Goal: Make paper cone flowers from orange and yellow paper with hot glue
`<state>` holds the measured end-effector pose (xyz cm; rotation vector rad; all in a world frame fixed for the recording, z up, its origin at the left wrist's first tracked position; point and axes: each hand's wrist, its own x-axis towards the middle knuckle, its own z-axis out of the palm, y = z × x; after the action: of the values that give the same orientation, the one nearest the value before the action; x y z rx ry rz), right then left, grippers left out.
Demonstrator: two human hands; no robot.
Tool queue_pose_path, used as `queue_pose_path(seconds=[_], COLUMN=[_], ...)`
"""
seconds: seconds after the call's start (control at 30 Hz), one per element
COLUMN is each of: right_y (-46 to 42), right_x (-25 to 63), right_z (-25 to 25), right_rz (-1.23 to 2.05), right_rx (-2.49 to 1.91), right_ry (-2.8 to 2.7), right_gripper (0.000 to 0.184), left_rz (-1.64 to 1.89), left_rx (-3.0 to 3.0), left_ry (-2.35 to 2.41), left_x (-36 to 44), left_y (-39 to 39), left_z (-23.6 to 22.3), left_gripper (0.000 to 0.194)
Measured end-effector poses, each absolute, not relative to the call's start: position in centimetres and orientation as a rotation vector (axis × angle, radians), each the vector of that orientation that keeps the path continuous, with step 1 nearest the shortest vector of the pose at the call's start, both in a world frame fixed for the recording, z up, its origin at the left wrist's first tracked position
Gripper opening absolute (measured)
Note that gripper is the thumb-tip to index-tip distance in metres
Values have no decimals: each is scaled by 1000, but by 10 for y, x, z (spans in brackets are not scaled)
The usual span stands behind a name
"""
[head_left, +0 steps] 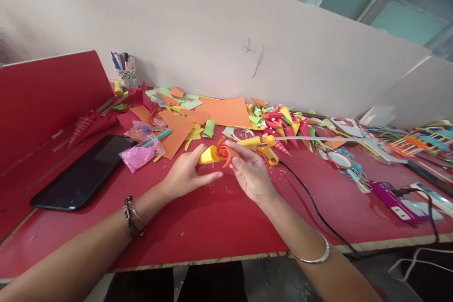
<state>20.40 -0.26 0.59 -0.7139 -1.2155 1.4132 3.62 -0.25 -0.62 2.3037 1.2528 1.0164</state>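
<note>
My left hand [182,174] is closed around a rolled yellow paper cone [208,155], its thumb stretched out below. With fingertips pinched, my right hand [253,174] grips a curled orange paper piece [222,152], cut into curving strips. The orange piece sits right at the open end of the yellow cone; whether the two are joined I cannot tell. Just behind my right hand lies a yellow hot glue gun [264,144] with a long clear glue stick in its back. A roll of clear tape [243,133] is partly hidden behind the gun.
Orange paper sheets [226,111], scissors [166,104] and scraps cover the back of the red table [212,226]. Several small paper cones [288,122] are heaped behind the gun. A black tablet [85,172] lies left. The gun's cord [314,203] runs toward a purple power strip [398,203].
</note>
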Motion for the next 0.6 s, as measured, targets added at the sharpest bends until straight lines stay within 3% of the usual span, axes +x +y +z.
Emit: queue_pose_path(seconds=[0.6], right_y=[-1], right_x=[203], right_z=[3], right_rz=[1457], right_rx=[-675], right_ry=[-1161], right_gripper=[19], left_rz=[1026], left_rx=[2380], left_ry=[1177], left_x=[36], left_y=[-2], left_z=[-9], left_gripper=[32])
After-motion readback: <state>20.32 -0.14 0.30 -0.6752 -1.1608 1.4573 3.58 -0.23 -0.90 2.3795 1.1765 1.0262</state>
